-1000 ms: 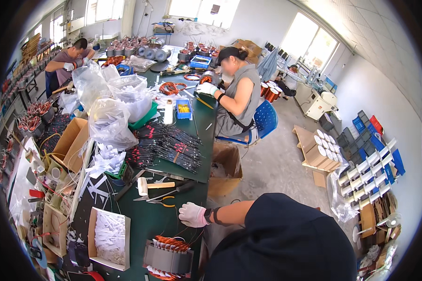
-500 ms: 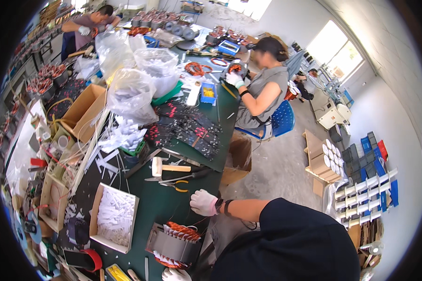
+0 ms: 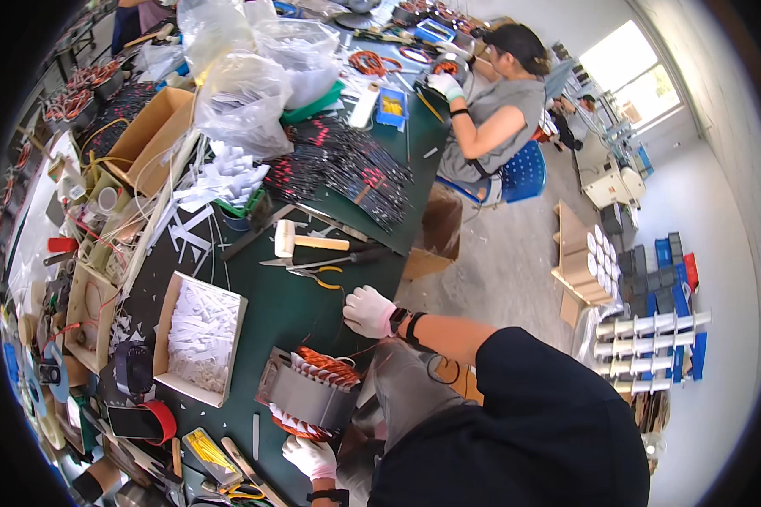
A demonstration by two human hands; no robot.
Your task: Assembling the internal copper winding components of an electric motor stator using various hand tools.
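Observation:
A grey motor stator (image 3: 314,390) with orange copper windings and white insulating slips at both ends lies on the green table (image 3: 292,291) by its near edge. Past its upper end, my right hand (image 3: 369,313), in a white glove, has curled fingers around a thin wire that runs toward the windings. The fingertips' grip is partly hidden. My left hand (image 3: 310,457), also gloved, lies against the stator's lower end with fingers stretched out, nothing visible in it. Beyond my right hand lie pliers with yellow handles (image 3: 320,274) and a pale-headed mallet (image 3: 286,239).
A box of white paper strips (image 3: 201,334) stands left of the stator. A phone and red tape roll (image 3: 156,422) and a tray of yellow pieces (image 3: 210,454) sit nearer. Black sleeved leads (image 3: 347,165) lie farther back. A co-worker (image 3: 503,97) sits at the far right side.
The view has shifted, so the bench appears higher and my left hand shows more fully. My right hand stays beside the stator's upper end.

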